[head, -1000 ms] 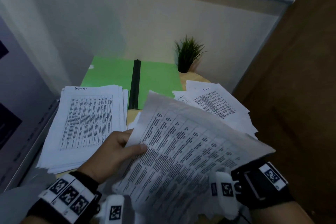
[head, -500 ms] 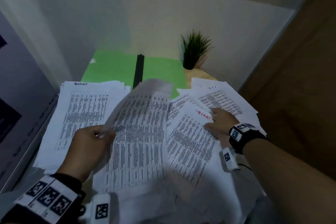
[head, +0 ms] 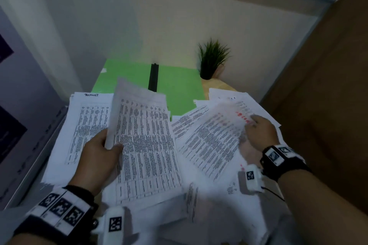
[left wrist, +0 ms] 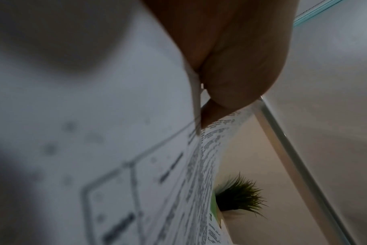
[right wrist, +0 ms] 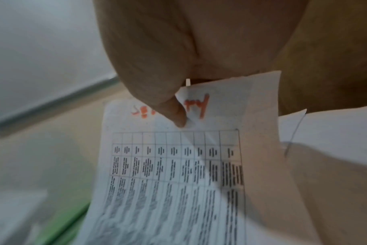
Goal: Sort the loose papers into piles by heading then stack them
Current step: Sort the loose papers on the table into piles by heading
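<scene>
Pale walls behind — left hand (head: 99,153) pinches a floppy table sheet (head: 147,145); right hand (head: 258,135) pinches a red-headed sheet's (right wrist: 168,165) thin top edge.

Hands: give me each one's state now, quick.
Left hand: grips a lifted printed sheet.
Right hand: pinches the red-headed sheet at its top.

Both bare forearms wear black wristbands (head: 286,161) bearing white square-coded tags; small white camera modules (head: 251,180), apparently cabled, hang below.
</scene>
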Tool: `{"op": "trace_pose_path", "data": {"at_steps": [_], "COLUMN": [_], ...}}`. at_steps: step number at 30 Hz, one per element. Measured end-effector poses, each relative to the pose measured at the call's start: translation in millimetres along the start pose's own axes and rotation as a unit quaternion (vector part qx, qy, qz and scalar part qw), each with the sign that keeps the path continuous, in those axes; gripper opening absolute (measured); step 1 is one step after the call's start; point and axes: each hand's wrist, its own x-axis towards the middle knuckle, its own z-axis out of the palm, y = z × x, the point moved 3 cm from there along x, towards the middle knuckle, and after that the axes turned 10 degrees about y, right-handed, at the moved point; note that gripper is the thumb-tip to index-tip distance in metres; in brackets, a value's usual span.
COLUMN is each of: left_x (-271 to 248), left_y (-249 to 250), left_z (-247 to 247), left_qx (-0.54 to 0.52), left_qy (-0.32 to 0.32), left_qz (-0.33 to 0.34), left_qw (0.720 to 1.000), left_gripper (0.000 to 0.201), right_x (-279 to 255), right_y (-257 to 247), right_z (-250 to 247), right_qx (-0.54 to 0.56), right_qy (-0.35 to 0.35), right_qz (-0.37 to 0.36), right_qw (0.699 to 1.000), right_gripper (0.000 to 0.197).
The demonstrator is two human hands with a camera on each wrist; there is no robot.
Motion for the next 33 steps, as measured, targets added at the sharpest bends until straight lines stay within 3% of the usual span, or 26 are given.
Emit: {"op": "trace_pose_path", "data": {"at_steps": [5,11,16,20,24,29,33], "left_x": [-7,-26,-36,-34,-39,-25,-12], "left_y": [10,27,34,38,50,45,41], "left_z": [-8,-18,-32,-41,-36,-40,-44], "left_qx": [-0.025,-0.058,-0.103,-0.125,-0.140,-0.146,-0.172], "left_qy": [0.033,0.045,0.080,0.086,0.072,0.124,0.134], "left_qz": [0.020,0.063,0.084,0.100,0.143,0.175,0.162], "left_qw": [0.999,0.995,0.988,0.983,0.977,0.966,0.962], "left_gripper": [0.040,0.051,0.043,0.037,0.039,0.041,0.034], "right_x": [-33,-73,-97,-102,-108,-109,-105], "right_y": [-15,-79,-122,-132,-138,-139,-136], "right_z": [-81,-140,-180,-179,-164,-160,-148], "right_qx": [0.129,0.168,0.151,0.141,0.140,0.186,0.220], "right_qy": [0.129,0.085,0.135,0.104,0.051,0.064,0.027], "right_qz": [-0.064,-0.177,-0.284,-0.304,-0.308,-0.312,-0.294], "right_qw": [0.981,0.966,0.937,0.937,0.940,0.929,0.930], "right_gripper": [0.017,0.014,0.017,0.014,0.027,0.019,0.035]}}
